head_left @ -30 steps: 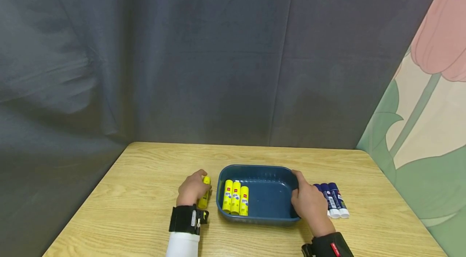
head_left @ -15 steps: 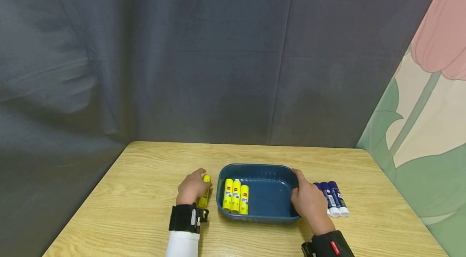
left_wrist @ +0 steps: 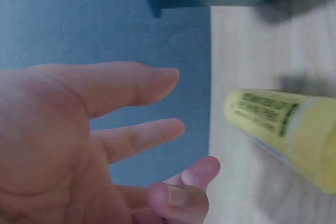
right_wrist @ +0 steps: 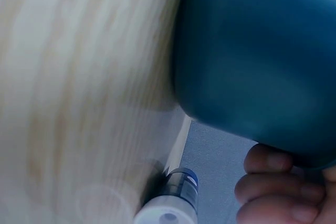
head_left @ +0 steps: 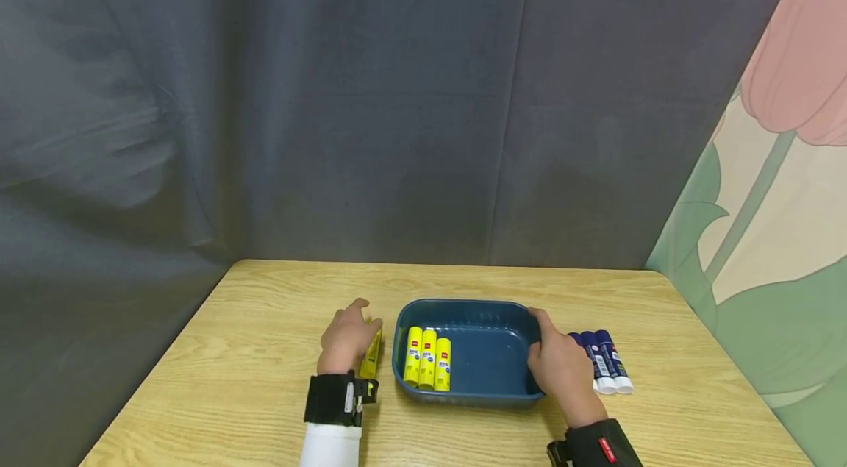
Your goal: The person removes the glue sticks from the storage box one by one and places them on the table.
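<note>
A yellow glue stick (head_left: 372, 359) lies on the table just left of a dark blue plastic basin (head_left: 496, 360). My left hand (head_left: 345, 338) hovers beside and partly over that glue stick. In the left wrist view its fingers are loosely spread, apart from the glue stick (left_wrist: 278, 124), holding nothing. My right hand (head_left: 562, 368) grips the basin's right end, the thumb on the inner side and the fingers (right_wrist: 268, 187) curled under the rim outside. Several yellow glue sticks, three of them visible (head_left: 427, 358), lie side by side at the basin's left end.
Right of the basin, behind my right hand, lie blue glue sticks (head_left: 610, 362) with white ends, partly hidden by the hand. All stands on a light wooden table (head_left: 231, 371). A dark grey curtain (head_left: 384, 121) hangs behind and a floral panel (head_left: 787, 232) is at right.
My left hand has shifted slightly up and left, its fingers coming away from the yellow glue stick, which stays on the table. The right hand and basin look unchanged.
</note>
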The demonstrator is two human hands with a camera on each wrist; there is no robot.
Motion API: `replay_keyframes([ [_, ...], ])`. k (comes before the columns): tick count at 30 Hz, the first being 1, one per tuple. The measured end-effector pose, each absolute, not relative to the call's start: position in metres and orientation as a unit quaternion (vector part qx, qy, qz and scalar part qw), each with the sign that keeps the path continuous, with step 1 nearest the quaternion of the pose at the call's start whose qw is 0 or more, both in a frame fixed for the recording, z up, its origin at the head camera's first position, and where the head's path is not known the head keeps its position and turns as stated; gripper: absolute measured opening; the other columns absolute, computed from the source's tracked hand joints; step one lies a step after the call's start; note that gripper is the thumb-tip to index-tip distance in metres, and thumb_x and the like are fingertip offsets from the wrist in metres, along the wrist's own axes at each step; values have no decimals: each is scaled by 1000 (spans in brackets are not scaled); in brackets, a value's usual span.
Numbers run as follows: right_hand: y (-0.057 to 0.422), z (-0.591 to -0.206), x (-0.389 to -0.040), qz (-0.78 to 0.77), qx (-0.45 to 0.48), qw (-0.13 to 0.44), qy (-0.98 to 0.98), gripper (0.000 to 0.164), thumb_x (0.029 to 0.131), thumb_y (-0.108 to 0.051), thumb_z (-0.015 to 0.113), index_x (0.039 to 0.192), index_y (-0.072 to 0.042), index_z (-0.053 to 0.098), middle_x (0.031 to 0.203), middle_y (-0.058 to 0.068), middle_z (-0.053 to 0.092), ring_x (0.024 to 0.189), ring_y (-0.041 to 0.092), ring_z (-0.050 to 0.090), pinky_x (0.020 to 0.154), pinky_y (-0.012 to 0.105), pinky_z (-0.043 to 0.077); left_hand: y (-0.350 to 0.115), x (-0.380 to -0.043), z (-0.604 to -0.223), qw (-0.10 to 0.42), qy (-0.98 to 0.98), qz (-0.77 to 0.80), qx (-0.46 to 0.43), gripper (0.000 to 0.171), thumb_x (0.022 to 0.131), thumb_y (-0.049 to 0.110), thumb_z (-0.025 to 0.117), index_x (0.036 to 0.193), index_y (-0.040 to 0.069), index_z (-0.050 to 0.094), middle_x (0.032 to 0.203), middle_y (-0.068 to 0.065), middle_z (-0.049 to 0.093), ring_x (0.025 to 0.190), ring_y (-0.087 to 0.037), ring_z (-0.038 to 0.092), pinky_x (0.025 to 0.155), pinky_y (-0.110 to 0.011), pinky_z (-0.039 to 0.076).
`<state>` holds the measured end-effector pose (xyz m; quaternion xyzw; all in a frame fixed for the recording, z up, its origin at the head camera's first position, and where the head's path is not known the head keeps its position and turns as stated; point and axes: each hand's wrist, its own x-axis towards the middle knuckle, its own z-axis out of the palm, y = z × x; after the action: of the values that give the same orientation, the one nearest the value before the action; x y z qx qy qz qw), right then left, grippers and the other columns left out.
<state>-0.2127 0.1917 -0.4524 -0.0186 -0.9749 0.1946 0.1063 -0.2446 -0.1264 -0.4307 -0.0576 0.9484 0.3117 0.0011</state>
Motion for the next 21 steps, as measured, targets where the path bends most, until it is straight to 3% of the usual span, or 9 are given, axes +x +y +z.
replay_keyframes([
  [7,192,-451,-212,197,-19,104,-975,53,85,-8,51,136,-15,36,50,2,38,37,17,37,34,27,26,-117,-240,-416,-43,946,317,-48,49,88,29,58,129,3,48,115,-25,54,97,-34,52,74,-53,47],
  [13,191,-451,-211,203,-15,102,-974,53,85,-8,50,136,-14,36,50,2,39,37,16,37,34,27,27,-89,-232,-404,-71,949,306,-15,49,86,28,61,126,3,48,107,-22,55,78,-27,55,63,-44,49],
  [16,192,-451,-211,203,-17,101,-974,53,85,-8,51,136,-14,36,50,2,39,37,16,37,34,28,27,-68,-227,-403,-63,950,305,7,56,85,28,63,130,2,42,106,-22,55,74,-26,55,61,-43,48],
  [21,189,-451,-212,201,-21,99,-974,53,85,-8,50,136,-15,36,51,3,39,39,17,38,35,28,27,-39,-218,-407,-17,957,286,55,66,86,30,63,135,-3,35,115,-24,53,82,-30,56,69,-46,49],
])
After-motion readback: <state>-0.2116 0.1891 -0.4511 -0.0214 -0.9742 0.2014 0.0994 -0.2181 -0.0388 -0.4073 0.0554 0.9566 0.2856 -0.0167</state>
